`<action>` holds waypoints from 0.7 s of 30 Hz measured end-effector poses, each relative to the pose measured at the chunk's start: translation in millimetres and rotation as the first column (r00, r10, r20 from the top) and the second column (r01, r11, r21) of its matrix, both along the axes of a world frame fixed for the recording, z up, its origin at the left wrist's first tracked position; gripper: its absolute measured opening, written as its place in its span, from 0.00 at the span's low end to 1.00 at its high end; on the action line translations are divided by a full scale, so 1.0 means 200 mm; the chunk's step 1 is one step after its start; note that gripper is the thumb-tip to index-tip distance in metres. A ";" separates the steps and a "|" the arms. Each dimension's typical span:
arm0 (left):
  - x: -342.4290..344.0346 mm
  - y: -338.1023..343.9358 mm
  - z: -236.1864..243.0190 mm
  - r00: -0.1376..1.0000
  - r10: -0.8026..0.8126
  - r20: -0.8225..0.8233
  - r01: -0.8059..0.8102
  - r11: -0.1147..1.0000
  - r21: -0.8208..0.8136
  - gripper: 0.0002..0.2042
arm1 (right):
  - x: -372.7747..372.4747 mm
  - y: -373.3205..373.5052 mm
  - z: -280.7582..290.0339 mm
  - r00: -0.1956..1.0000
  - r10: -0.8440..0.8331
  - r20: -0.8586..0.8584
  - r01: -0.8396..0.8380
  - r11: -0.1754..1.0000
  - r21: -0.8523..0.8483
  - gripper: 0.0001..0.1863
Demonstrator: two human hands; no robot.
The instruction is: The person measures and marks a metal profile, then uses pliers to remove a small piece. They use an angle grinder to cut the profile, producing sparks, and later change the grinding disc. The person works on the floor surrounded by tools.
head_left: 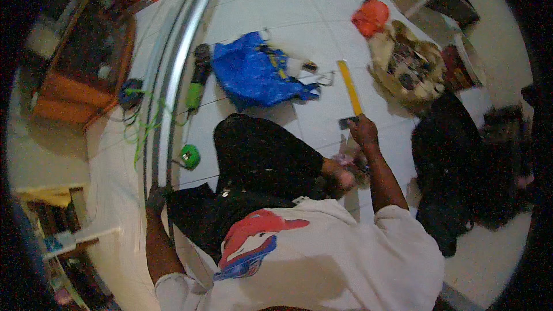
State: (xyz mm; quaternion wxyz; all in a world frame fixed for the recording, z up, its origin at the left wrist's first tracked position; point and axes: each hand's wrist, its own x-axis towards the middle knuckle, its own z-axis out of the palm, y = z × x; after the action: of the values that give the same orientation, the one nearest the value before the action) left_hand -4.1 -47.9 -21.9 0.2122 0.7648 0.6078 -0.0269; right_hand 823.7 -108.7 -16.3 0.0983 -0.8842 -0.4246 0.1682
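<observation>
Low at the left, my left hand (155, 197) is closed on a long metal rail (184, 46), which runs up to the top of the picture beside other strips. My right hand (364, 131) grips a try square by its dark stock, its yellow blade (349, 83) pointing away from me. A green tape measure (190, 155) lies by the rail near my bent knee. Beyond it lie a green and black power tool (196, 89) and a crumpled blue bag (247, 69).
A tan tool bag (403, 66) and orange bag (370, 17) lie at the upper right, black bags (443, 167) at the right. A wooden cabinet (69, 101) stands left. A green cord (135, 131) crosses beside the rail. A shelf unit (66, 236) is at lower left.
</observation>
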 end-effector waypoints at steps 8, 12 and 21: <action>0.08 0.03 0.05 0.885 0.389 0.257 -0.336 0.914 -0.227 0.23 | -0.87 0.69 0.30 0.761 0.489 0.427 -0.649 0.574 0.499 0.45; 0.05 0.05 -0.02 0.959 0.263 0.110 -0.245 0.958 -0.148 0.19 | -1.10 1.10 0.27 0.681 0.685 0.258 -0.728 0.671 0.141 0.43; 0.18 0.09 0.17 0.818 0.555 0.150 -0.464 0.791 -0.398 0.31 | -0.89 1.15 0.50 0.446 0.833 -0.328 -0.866 0.494 0.076 0.35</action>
State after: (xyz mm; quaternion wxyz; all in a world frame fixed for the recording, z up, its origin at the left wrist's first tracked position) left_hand 32.0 -29.7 11.6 0.4189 0.5181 0.7453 0.0263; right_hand 645.0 121.8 83.2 0.0230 -0.5155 -0.7783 0.3578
